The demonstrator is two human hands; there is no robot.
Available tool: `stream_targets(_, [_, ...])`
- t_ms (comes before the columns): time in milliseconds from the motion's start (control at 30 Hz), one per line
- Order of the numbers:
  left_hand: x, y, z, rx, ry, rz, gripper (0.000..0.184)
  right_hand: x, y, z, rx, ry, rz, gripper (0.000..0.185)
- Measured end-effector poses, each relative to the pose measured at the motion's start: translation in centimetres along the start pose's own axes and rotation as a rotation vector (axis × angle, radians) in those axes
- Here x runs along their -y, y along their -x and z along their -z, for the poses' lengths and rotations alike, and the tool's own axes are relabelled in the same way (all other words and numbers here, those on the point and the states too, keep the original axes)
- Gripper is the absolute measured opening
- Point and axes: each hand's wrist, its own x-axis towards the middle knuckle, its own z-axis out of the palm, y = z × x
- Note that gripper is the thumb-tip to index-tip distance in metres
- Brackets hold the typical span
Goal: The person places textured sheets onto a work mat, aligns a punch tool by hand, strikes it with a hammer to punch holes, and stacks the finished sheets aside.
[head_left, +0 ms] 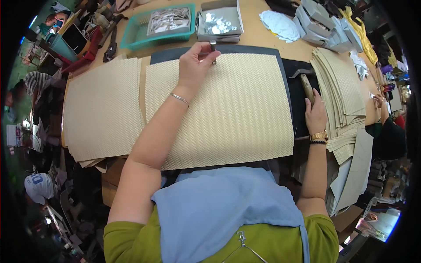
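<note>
From where I watch, I count two working hands, one hammer and one short metal rod. The left hand [196, 61] has thumb and fingers pinched together on the metal rod [213, 45], at the far edge of one woven sheet [228, 114]. The rod's long axis runs up and down in my view, away from the wearer — whether its lower end touches the sheet, I cannot tell. The right hand [316, 115] is closed on the handle end of the hammer [306, 85], which is over a black surface [298, 103] just right of the sheet. Its handle slants away and a little left; its curved head lies across, the narrow end pointing left. The sheet's long axis runs left to right, and it lies over one dark board [173, 53]. I see two stacks of similar sheets — a left stack [103, 105] and a right stack [335, 83] — plus one teal basket [133, 33] and one grey box [233, 11] of shiny discs [216, 24] beyond, the discs too many to count.
</note>
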Motion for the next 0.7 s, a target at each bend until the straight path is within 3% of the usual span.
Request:
stream_targets(33, [0.1,-0.1,-0.1,-0.014,0.005,-0.021,0.022,-0.2,-0.6,0.3,0.061,-0.023,-0.027,0.039])
stream_targets(167, [-0.4,0.1,0.0,-0.014,-0.029,-0.034,0.021,1.4,-3.2,1.8,0.135,-0.667,0.022,0.043])
stream_targets(267, [0.4,-0.1,-0.1,0.002,-0.06,-0.057,0.022,8.9,-3.2,7.4,0.326,-0.764,0.047,0.041])
stream_targets(400, [0.7,-0.1,-0.1,0.008,-0.08,-0.104,0.022,15.5,-3.5,9.9,0.257,-0.748,0.475,0.032])
stream_targets(567, [1.1,-0.2,0.1,0.044,-0.096,-0.128,0.023,18.7,-4.5,9.5,0.512,-0.538,0.538,0.03])
stream_targets(667, [0.1,0.1,-0.1,0.031,-0.038,-0.061,0.023,19.2,-5.7,10.3,0.249,-0.661,0.676,0.029])
stream_targets(700, [0.0,0.0,-0.1,0.031,-0.052,-0.071,0.023,19.7,-5.9,10.1,0.144,-0.888,0.658,0.027])
